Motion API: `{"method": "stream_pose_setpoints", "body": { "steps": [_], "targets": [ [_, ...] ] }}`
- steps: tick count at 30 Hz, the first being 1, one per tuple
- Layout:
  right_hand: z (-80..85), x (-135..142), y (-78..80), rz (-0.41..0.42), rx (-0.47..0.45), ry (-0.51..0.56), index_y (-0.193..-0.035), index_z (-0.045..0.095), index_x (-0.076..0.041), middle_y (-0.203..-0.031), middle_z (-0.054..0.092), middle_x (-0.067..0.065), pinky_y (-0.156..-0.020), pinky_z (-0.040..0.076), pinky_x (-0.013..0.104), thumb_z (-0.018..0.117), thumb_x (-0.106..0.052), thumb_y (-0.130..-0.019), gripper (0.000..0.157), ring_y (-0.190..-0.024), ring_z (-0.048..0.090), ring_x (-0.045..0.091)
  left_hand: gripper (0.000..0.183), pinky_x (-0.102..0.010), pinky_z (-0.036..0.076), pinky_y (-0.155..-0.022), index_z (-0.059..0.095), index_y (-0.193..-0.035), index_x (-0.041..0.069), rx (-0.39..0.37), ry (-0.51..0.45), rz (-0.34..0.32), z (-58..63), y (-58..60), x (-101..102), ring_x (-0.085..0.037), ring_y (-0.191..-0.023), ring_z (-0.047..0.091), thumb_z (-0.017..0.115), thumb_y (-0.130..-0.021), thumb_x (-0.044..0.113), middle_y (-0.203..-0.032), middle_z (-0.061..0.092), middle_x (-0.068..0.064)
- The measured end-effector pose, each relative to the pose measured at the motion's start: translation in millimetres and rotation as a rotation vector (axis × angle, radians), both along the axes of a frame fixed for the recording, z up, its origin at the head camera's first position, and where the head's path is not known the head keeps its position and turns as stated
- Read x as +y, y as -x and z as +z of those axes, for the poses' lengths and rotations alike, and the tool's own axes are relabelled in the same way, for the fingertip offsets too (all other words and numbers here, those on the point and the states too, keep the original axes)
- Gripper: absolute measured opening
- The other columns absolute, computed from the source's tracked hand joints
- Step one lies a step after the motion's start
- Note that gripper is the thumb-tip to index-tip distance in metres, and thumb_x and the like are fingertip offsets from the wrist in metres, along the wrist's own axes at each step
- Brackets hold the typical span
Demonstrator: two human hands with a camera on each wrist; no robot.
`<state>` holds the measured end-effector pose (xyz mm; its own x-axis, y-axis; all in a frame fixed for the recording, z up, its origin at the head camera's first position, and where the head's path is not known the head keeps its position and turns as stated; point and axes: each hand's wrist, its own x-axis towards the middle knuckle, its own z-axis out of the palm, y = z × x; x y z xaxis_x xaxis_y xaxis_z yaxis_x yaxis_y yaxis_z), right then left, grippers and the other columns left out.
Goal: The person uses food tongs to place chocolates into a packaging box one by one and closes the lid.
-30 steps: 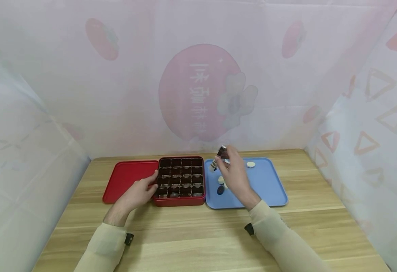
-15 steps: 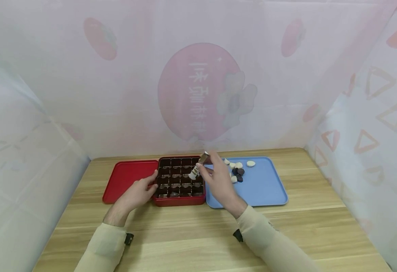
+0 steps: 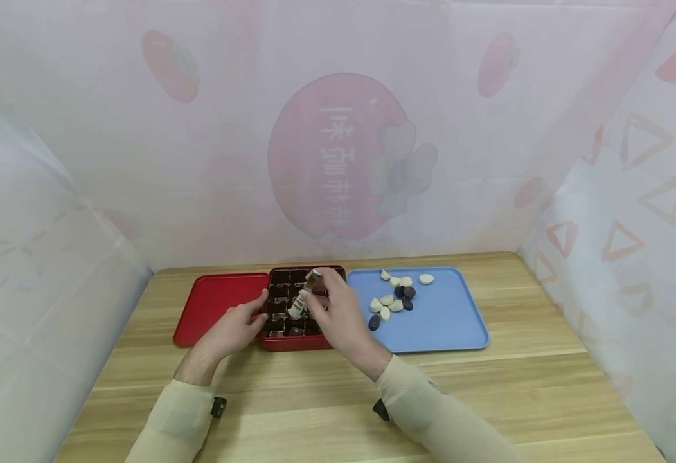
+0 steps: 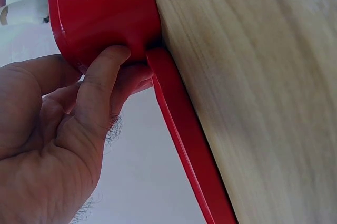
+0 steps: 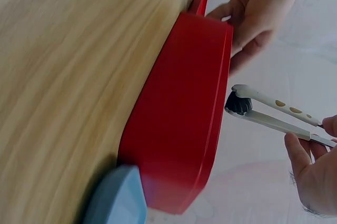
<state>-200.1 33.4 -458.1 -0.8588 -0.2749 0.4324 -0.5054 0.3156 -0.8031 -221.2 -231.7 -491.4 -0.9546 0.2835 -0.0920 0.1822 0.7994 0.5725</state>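
A red box with a dark divided insert stands mid-table; my right hand covers some of its compartments. This hand grips a pair of tongs, pale with brownish spots, tilted down over the insert. In the right wrist view, the tips of the tongs pinch a dark ridged piece, probably chocolate, just above the rim. My left hand rests against the box's left side. Up close in the left wrist view, its fingers touch the red wall without wrapping round it.
Right beside the box lies a blue tray bearing several white pieces and dark pieces. A flat red lid lies left of the box. Behind the wooden table hangs a printed cloth.
From over the blue tray my right hand has moved left with the tongs to above the box, and the tong tips are now lower. My left hand stays at the box's left side.
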Motion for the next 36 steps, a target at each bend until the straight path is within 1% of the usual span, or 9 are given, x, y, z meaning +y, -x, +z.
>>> {"method": "stream_pose_setpoints", "body": {
  "steps": [3, 6, 8, 14, 16, 22, 30, 34, 36],
  "targets": [
    [-1.2, -9.0, -2.7, 0.018, -0.024, -0.003, -0.144, 0.063, -0.008, -0.138, 0.07, 0.016, -0.109, 0.067, 0.031, 0.067, -0.021, -0.121, 0.027, -0.13, 0.078, 0.029, 0.068, -0.065, 0.06, -0.113, 0.041, -0.179, -0.004, 0.006, 0.003, -0.003, 0.3, 0.3, -0.5, -0.025, -0.094, 0.065, 0.065, -0.119, 0.016, -0.161, 0.063, -0.042],
    [-3.4, -17.3, -4.8, 0.043, -0.05, 0.004, -0.148, 0.063, -0.008, -0.141, 0.069, 0.016, -0.109, 0.066, 0.028, 0.067, -0.02, -0.122, 0.03, -0.132, 0.076, 0.028, 0.067, -0.066, 0.06, -0.115, 0.041, -0.179, -0.004, 0.001, -0.007, 0.001, -0.2, 0.4, -0.5, -0.029, -0.103, 0.069, 0.065, -0.119, 0.015, -0.163, 0.062, -0.041],
    [-5.1, -22.1, -6.0, 0.062, -0.066, 0.005, -0.15, 0.062, -0.007, -0.142, 0.069, 0.015, -0.109, 0.065, 0.024, 0.067, -0.019, -0.122, 0.031, -0.133, 0.076, 0.028, 0.067, -0.068, 0.059, -0.117, 0.042, -0.178, -0.004, 0.009, -0.005, 0.001, -0.6, 0.4, -0.6, -0.03, -0.113, 0.07, 0.065, -0.118, 0.015, -0.171, 0.055, -0.039],
    [-10.8, -31.7, -7.6, 0.09, -0.081, 0.019, -0.151, 0.062, -0.006, -0.143, 0.069, 0.017, -0.108, 0.064, 0.02, 0.067, -0.014, -0.121, 0.032, -0.134, 0.077, 0.029, 0.066, -0.069, 0.059, -0.118, 0.043, -0.178, -0.004, 0.021, 0.001, -0.004, -1.4, -0.2, -1.1, -0.035, -0.127, 0.074, 0.065, -0.119, 0.015, -0.171, 0.055, -0.038],
    [-12.5, -32.8, -7.0, 0.09, -0.084, 0.03, -0.151, 0.062, -0.005, -0.143, 0.068, 0.018, -0.108, 0.063, 0.02, 0.068, -0.013, -0.12, 0.032, -0.134, 0.076, 0.029, 0.066, -0.068, 0.06, -0.116, 0.043, -0.178, -0.004, 0.025, 0.001, -0.007, -1.3, -0.2, -1.1, -0.035, -0.127, 0.074, 0.065, -0.119, 0.015, -0.171, 0.056, -0.038],
    [-12.6, -29.5, -4.9, 0.097, -0.087, 0.062, -0.148, 0.062, -0.006, -0.142, 0.068, 0.017, -0.108, 0.065, 0.022, 0.069, -0.013, -0.12, 0.029, -0.134, 0.076, 0.029, 0.066, -0.059, 0.06, -0.105, 0.042, -0.178, -0.004, 0.019, -0.001, -0.012, -1.0, 0.9, -1.2, -0.029, -0.104, 0.065, 0.065, -0.119, 0.015, -0.171, 0.055, -0.038],
    [-1.8, -7.5, -2.7, 0.042, -0.063, 0.062, -0.142, 0.064, -0.006, -0.138, 0.069, 0.016, -0.108, 0.067, 0.028, 0.07, -0.018, -0.12, 0.026, -0.129, 0.076, 0.028, 0.067, -0.069, 0.057, -0.121, 0.042, -0.178, -0.004, 0.024, 0.007, -0.009, -0.3, 0.6, -0.3, -0.038, -0.129, 0.074, 0.065, -0.119, 0.016, -0.174, 0.051, -0.038],
    [4.7, 8.7, -4.0, 0.015, -0.08, 0.066, -0.14, 0.063, -0.008, -0.136, 0.068, 0.014, -0.11, 0.067, 0.032, 0.07, -0.019, -0.12, 0.024, -0.129, 0.074, 0.028, 0.067, -0.067, 0.058, -0.119, 0.041, -0.179, -0.004, 0.017, 0.006, -0.006, -0.8, 0.4, -0.4, -0.033, -0.112, 0.074, 0.065, -0.119, 0.017, -0.173, 0.051, -0.039],
    [7.1, 17.5, -5.5, 0.0, -0.082, 0.069, -0.142, 0.063, -0.007, -0.137, 0.068, 0.015, -0.111, 0.067, 0.034, 0.07, -0.019, -0.12, 0.026, -0.131, 0.074, 0.03, 0.068, -0.065, 0.06, -0.114, 0.04, -0.179, -0.004, 0.01, 0.002, -0.007, -1.4, 0.5, -0.7, -0.026, -0.093, 0.064, 0.064, -0.119, 0.016, -0.165, 0.059, -0.042]
  ]
}}
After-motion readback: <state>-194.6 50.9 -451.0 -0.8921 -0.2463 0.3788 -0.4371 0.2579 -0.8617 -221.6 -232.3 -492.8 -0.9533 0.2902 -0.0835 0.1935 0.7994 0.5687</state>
